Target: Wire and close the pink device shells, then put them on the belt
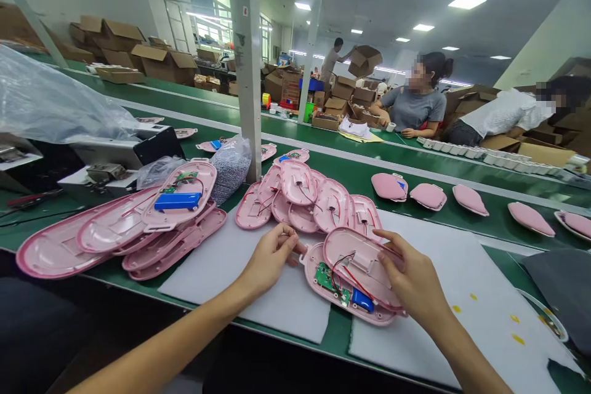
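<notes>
Shell halves, pink plastic, oval: two are stacked at lower centre of the frame on a white foam sheet (258, 295). The upper shell (357, 258) is laid hollow side up, with red wires inside; it is gripped along its right edge by the right hand (413, 280). The lower shell (344, 295) carries a green circuit board (327, 277) and a blue battery (362, 300). Its left tab is pinched by the fingers of the left hand (272, 255). A heap of like shells (305, 200) is seen just behind, on the green surface (415, 163). At left, longer pink shells (115, 234) are piled. Cardboard boxes (161, 61), open, are stacked at upper left. No writing can be read.
</notes>
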Available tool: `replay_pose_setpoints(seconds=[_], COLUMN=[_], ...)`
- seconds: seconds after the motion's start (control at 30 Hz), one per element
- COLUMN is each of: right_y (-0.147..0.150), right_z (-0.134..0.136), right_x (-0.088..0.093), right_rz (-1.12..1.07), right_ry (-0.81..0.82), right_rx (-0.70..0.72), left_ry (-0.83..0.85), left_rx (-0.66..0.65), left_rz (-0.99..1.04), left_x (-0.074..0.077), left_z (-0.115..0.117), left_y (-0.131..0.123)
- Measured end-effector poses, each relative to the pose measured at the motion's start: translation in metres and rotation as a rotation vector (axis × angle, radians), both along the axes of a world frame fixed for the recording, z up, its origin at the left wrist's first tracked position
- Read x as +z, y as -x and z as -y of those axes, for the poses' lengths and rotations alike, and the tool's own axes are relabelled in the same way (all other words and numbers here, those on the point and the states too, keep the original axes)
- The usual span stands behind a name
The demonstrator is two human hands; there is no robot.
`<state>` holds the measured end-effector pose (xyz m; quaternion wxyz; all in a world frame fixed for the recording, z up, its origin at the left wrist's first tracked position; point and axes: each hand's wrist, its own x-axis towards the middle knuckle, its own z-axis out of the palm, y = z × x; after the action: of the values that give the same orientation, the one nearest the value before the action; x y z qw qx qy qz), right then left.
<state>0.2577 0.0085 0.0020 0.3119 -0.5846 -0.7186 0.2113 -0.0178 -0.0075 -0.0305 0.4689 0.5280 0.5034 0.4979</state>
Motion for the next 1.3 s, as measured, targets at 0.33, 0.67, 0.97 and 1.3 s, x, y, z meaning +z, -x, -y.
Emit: replay_pose_setpoints(seconds=[0.33, 0.67, 0.97, 1.3], right_y=[0.005, 0.0, 0.026, 0.045], right_z=[-0.001, -0.015, -0.032, -0.047], right_x=[0.003, 0.027, 0.038, 0.04], right_rz=[0.031, -0.203, 0.073, 0.176], right_ry=[-0.009, -0.07, -0.151, -0.275], right_rx=[0.048, 0.127, 0.307, 0.289], left_ry=[-0.189, -0.609, -0.333, -0.22], left_rx=[0.003, -0.097, -0.047, -0.086], left_rz=[-0.289, -0.473, -0.03, -0.112], left_x=[0.025, 0.032, 0.014, 0.024], left_z=[0.007, -0.016, -0.021, -0.03], left_y=[-0.005, -0.044, -0.057, -0.047])
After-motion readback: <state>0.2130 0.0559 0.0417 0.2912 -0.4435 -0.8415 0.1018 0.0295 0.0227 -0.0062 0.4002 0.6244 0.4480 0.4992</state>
